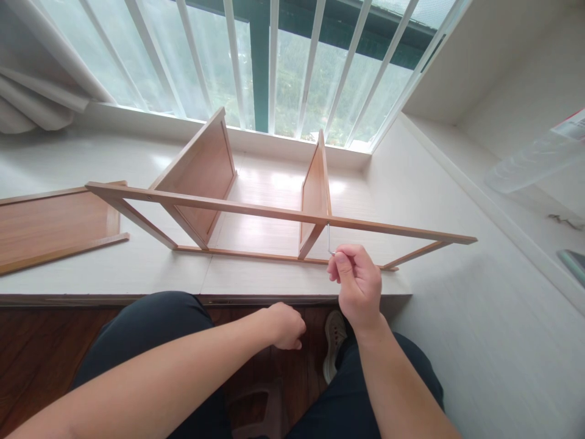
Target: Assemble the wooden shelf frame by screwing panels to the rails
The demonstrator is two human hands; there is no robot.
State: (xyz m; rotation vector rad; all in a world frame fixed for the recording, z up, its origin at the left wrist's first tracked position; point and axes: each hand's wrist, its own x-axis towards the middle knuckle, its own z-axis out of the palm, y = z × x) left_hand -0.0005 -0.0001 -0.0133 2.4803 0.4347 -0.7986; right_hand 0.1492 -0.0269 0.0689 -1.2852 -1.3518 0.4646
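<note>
A thin metal Allen key (329, 238) is pinched between the thumb and fingers of my right hand (357, 277). Its upper end meets the near rail of a wooden frame (256, 210) where an upright shelf panel (315, 183) joins it. A second wooden panel (201, 174) stands attached farther left in the same frame. My left hand (287, 326) hangs below the ledge, apart from the frame, with its fingers curled inward. What those fingers hold, if anything, is hidden.
The frame rests on a white window ledge (256, 277). Another wooden panel (59, 222) lies flat at left. Barred windows (292, 79) rise behind, a curtain (41, 73) hangs at left, and a white wall (448, 292) bounds the right. Beneath me is a stool (256, 405).
</note>
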